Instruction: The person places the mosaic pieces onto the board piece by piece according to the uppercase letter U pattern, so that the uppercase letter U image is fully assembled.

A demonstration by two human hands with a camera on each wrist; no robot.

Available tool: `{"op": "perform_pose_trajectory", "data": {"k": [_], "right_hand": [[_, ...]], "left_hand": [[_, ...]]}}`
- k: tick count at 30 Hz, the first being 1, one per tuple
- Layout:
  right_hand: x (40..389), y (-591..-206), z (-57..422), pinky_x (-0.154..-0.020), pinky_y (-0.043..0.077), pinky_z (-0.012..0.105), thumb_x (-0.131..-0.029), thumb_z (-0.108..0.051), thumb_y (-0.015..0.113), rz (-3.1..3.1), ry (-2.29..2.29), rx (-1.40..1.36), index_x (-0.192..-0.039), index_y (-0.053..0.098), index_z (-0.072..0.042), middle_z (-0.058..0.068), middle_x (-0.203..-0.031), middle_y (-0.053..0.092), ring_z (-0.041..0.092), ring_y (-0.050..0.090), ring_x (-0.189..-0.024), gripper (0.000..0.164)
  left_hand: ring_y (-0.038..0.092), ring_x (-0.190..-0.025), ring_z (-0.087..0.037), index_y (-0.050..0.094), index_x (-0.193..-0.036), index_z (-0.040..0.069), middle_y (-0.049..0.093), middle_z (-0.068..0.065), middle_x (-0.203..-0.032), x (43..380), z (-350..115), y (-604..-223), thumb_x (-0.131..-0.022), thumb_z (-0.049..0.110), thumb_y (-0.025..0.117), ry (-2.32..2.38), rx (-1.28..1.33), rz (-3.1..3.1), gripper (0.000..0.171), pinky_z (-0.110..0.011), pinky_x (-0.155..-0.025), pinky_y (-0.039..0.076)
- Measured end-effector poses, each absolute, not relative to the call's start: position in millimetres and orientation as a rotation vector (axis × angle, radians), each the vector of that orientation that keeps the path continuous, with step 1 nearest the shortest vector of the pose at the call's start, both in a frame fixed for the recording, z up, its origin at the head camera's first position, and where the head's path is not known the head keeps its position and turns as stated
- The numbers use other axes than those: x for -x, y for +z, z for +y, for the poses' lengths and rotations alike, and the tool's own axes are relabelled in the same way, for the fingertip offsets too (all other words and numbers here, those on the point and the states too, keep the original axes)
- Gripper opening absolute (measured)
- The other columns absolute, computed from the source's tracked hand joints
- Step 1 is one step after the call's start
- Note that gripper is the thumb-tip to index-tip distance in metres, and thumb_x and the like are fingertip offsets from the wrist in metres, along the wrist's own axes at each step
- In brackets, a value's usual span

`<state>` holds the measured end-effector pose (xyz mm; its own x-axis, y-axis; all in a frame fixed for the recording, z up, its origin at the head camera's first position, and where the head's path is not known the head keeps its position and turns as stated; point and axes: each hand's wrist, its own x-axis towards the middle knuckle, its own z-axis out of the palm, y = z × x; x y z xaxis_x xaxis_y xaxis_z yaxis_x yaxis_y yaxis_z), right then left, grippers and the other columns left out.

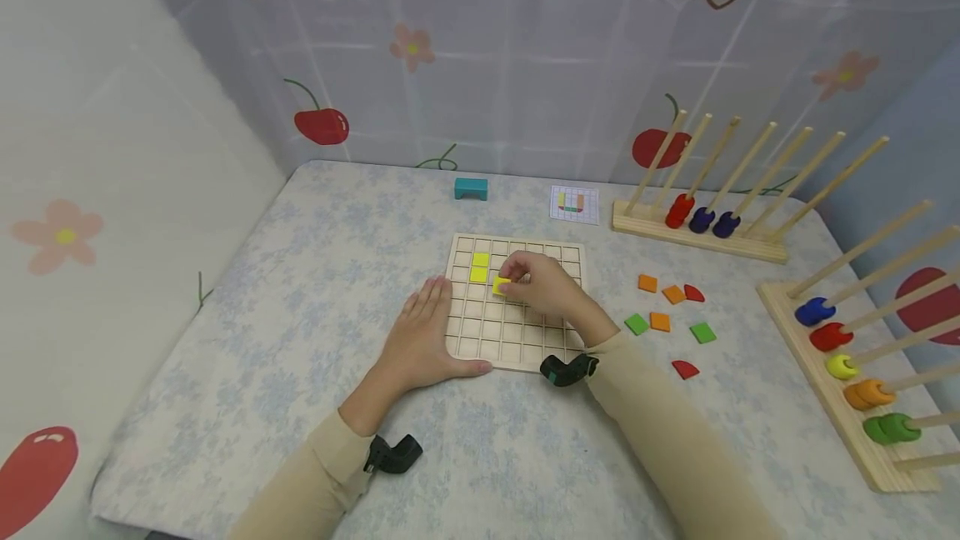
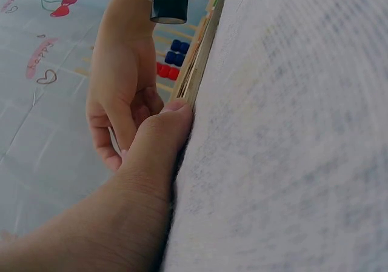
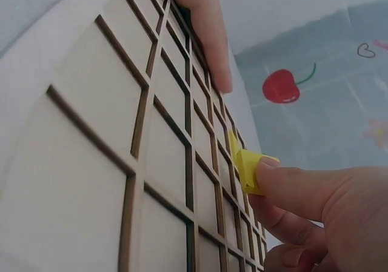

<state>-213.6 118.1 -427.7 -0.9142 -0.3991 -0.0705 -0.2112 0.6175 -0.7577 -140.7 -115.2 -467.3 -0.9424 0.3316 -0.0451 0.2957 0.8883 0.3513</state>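
A wooden grid board (image 1: 510, 332) lies on the table in front of the person, with two yellow square tiles (image 1: 479, 267) in neighbouring cells of one column near its upper left. Between thumb and fingers the right hand (image 1: 542, 282) pinches a third yellow tile (image 3: 250, 170), tilted close over the board just right of and below those two. The left hand (image 1: 426, 340) rests along the board's left side, fingers straight, its thumb (image 2: 167, 123) against the near edge. In the right wrist view a left finger shows at the board's far edge.
Right of the board lie orange squares (image 1: 659, 322), green squares (image 1: 702, 332) and red quarter-round pieces (image 1: 685, 369). Two wooden peg racks (image 1: 697, 233) with coloured beads stand farther right. Behind the board are a pattern card (image 1: 574, 204) and a small teal block (image 1: 471, 188).
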Motion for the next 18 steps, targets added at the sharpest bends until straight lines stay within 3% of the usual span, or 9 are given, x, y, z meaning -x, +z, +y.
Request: {"op": "perform_pose_trajectory", "data": {"k": [18], "right_hand": [[214.6, -434.0, 83.2, -0.080, 0.050, 0.032, -0.094, -0.025, 0.070, 2.642, -1.139, 0.526, -0.102, 0.067, -0.016, 0.000, -0.095, 0.066, 0.015, 0.060, -0.086, 0.012]], "left_hand": [[0.000, -0.157, -0.024, 0.000, -0.159, 0.005, 0.002, -0.011, -0.168, 140.6, -116.2, -466.4, -0.061, 0.097, 0.051, 0.520, -0.506, 2.954, 0.144, -0.044, -0.127, 0.007]]}}
